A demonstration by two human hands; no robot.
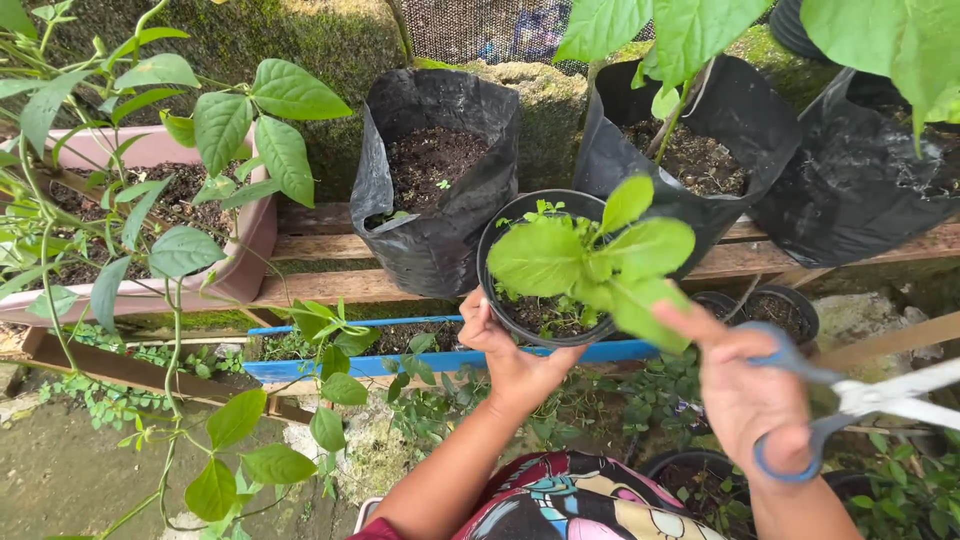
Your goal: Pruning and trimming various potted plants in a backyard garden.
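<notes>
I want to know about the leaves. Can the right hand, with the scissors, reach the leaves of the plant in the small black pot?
Probably yes. The right hand already touches a leaf of the plant, and the left hand holds the small black pot close. But the scissors point away to the right.

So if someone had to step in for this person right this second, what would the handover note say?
Left hand: holds the small black pot by its near rim, lifted in front of the wooden shelf.
Right hand: blue-handled scissors hang on its fingers, blades pointing right, away from the plant; a fingertip touches a leaf of the seedling.
Done: no cut leaves or stems can be seen.
Left: the seedling looks whole, so any trimming has not begun.
</notes>
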